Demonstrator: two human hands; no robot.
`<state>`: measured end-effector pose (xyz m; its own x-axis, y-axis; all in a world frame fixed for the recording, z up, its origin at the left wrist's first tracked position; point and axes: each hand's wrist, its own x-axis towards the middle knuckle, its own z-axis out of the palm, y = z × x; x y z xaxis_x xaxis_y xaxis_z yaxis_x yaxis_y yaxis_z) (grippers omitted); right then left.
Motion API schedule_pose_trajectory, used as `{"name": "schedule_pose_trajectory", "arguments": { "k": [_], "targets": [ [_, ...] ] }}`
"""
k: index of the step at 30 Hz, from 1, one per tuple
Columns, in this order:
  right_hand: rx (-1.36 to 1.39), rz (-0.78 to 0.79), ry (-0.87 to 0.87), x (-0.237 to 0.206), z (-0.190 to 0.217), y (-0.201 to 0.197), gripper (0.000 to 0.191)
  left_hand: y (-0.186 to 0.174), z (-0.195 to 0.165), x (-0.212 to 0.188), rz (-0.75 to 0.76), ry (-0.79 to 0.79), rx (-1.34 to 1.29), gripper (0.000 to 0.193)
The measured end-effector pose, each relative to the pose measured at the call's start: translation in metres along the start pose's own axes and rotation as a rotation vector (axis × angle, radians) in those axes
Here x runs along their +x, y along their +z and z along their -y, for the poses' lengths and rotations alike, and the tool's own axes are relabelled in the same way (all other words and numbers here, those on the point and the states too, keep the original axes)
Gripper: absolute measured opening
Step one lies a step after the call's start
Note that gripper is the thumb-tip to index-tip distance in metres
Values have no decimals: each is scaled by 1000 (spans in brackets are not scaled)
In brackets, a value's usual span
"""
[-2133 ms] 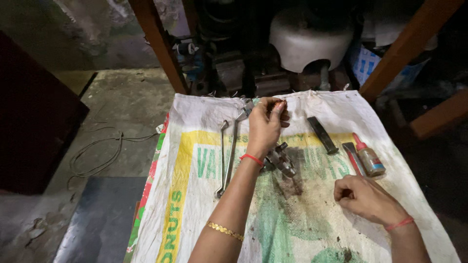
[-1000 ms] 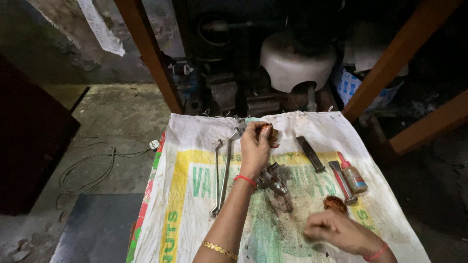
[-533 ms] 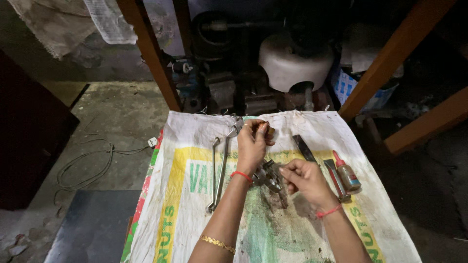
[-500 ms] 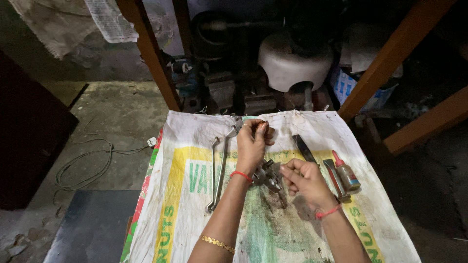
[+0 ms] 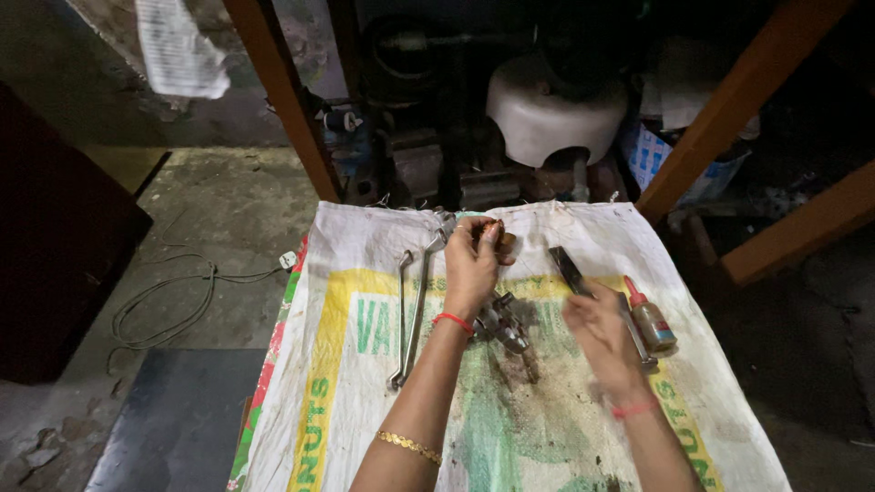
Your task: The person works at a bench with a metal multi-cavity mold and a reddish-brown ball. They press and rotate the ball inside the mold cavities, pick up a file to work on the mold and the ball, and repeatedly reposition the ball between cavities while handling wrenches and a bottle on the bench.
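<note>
1. Two hands work over a printed sack [image 5: 365, 437] spread across the lower frame.
2. Our left hand [image 5: 474, 264], at centre, pinches a small part [image 5: 499, 239] we cannot make out.
3. Our right hand [image 5: 597, 323], blurred, hovers loosely open above a dark flat tool [image 5: 567, 266], beside a glue bottle [image 5: 649, 319].
4. Long spanners [image 5: 410, 310] lie left of centre.
</note>
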<state>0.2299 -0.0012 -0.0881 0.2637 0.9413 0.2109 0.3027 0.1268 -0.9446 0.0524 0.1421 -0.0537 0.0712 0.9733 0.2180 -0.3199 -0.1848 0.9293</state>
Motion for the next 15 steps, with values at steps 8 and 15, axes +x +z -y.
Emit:
{"name": "schedule_pose_trajectory", "arguments": {
  "k": [8,15],
  "targets": [
    [173,252,226,19,24,48,32,-3,5,0,7,26,56,14],
    [651,277,363,-3,48,-5,20,-3,15,8,-42,32,-6,13]
  ]
}}
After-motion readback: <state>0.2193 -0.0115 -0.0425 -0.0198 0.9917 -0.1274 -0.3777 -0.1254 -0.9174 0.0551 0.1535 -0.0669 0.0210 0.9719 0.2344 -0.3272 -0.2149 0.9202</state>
